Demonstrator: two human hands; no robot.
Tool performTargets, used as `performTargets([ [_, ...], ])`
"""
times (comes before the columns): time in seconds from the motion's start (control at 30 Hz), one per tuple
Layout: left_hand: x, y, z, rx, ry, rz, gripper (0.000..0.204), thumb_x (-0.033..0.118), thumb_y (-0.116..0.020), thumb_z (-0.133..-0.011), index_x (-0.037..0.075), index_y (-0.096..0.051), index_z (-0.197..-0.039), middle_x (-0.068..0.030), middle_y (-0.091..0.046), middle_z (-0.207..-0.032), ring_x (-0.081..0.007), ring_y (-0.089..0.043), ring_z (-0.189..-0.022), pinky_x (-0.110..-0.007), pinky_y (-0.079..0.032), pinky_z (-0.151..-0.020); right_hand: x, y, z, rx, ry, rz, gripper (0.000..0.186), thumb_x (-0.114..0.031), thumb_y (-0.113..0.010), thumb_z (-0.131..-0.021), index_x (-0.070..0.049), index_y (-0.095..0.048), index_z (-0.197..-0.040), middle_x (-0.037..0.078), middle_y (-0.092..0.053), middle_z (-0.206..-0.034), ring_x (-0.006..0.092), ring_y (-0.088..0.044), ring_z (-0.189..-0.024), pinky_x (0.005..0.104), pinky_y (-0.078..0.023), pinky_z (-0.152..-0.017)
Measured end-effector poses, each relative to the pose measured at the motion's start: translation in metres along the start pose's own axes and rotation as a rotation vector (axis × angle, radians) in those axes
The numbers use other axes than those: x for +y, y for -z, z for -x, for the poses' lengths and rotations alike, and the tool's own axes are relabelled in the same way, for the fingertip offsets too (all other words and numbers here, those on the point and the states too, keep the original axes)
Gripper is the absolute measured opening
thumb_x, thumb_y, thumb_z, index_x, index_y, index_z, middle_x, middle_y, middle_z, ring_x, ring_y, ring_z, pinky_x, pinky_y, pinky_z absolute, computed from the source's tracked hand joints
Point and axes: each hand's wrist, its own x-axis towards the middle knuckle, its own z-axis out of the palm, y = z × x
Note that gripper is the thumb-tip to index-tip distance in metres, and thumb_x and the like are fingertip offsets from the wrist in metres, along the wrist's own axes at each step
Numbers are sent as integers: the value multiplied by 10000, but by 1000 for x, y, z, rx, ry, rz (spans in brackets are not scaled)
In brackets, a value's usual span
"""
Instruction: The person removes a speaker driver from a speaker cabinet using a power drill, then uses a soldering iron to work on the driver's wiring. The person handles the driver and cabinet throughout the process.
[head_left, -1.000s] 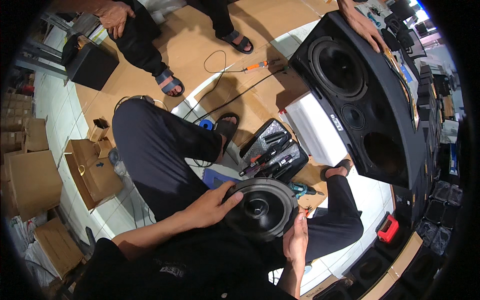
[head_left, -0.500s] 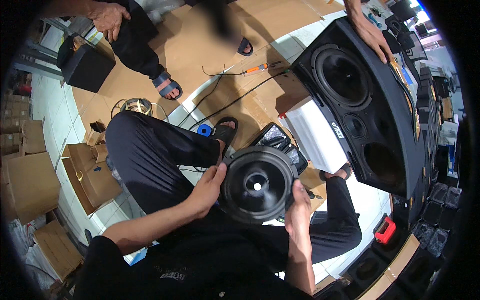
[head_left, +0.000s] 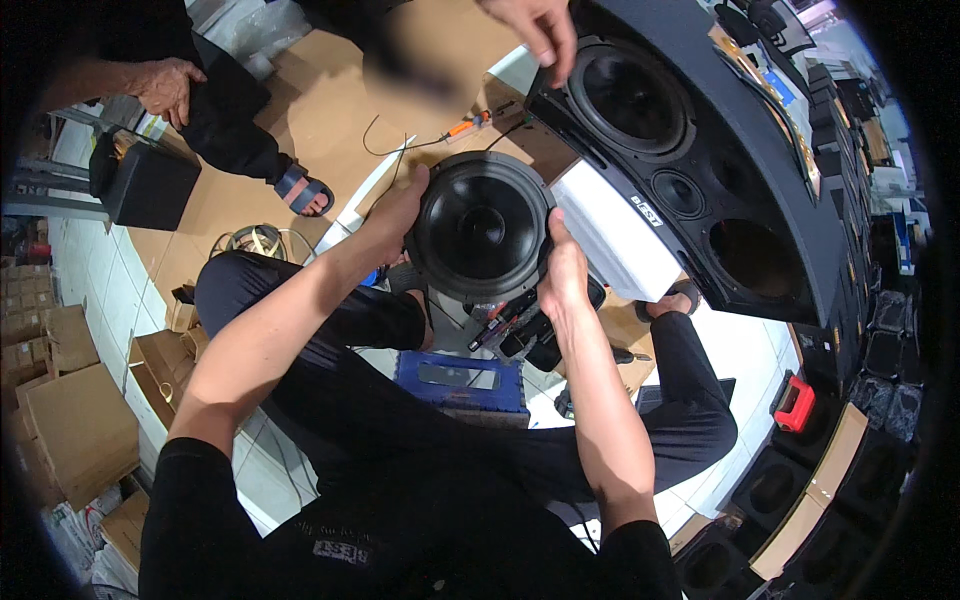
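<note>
My left hand (head_left: 395,215) and my right hand (head_left: 563,262) grip a loose black speaker driver (head_left: 485,225) by its left and right rims, held up with its cone facing the camera. Just beyond it, a large black speaker cabinet (head_left: 730,150) rests tilted beside a white block (head_left: 615,230), showing two mounted drivers and a dark round opening (head_left: 750,255). A co-worker's hand (head_left: 545,35) is over the cabinet's upper left corner. Below the driver are a blue plastic case (head_left: 420,385) and a black case of tools (head_left: 510,325), partly hidden by my arm.
Another hand (head_left: 170,92) rests on a person's knee at upper left, beside a black box (head_left: 150,185). Cardboard boxes (head_left: 75,430) stack at left. An orange-handled tool (head_left: 465,128) and cables lie on cardboard. A red case (head_left: 793,403) and black speaker boxes (head_left: 760,480) line the right.
My hands have raised the driver away from my body, toward the cabinet. The co-worker's hand has moved from the cabinet's right edge to its upper left corner, and the view has shifted.
</note>
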Motion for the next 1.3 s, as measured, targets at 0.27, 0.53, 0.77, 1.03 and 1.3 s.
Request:
performTargets([
  [0.27, -59, 37, -82, 128, -68, -11, 766, 647, -410, -1043, -53, -695, -1170, -184, -699, -1183, -292, -671, -1074, -402, -510, -935, 72, -8, -77, 180, -58, -13, 581, -401, -567, -1055, 112, -573, -1327, 222, -620, -1352, 279, -585, -1240, 391, -433, -1089],
  [0.53, -123, 73, -184, 241, 9, -127, 825, 666, -396, -1036, -82, -655, -1267, -254, -666, -1249, -338, -630, -1184, -440, -484, -982, 156, 0, -142, 300, -123, -36, 483, -338, -606, -1040, 69, -595, -1301, 179, -677, -1249, 278, -648, -1117, 413, -504, -1015],
  [0.77, -115, 49, -180, 197, 3, -65, 854, 698, -392, -1020, -82, -689, -1196, -238, -705, -1182, -351, -658, -1119, -434, -484, -970, 152, 15, -157, 265, -24, 1, 448, -326, -585, -1058, 82, -658, -1229, 152, -689, -1185, 212, -620, -1061, 349, -488, -974],
  [1.03, -101, 47, -172, 313, -57, -145, 779, 651, -403, -1041, -58, -689, -1195, -209, -724, -1137, -313, -670, -1088, -410, -474, -960, 156, 10, -167, 281, 109, 114, 301, -291, -608, -1053, -10, -699, -998, 23, -654, -971, 128, -557, -910, 279, -448, -853],
  [1.3, -197, 72, -240, 332, -47, 46, 771, 606, -447, -1050, -51, -510, -1449, -196, -560, -1455, -283, -501, -1360, -366, -353, -1140, 197, 32, -199, 267, -85, 210, 575, -476, -616, -1016, 61, -691, -1211, 114, -688, -1182, 202, -620, -1088, 330, -474, -983],
])
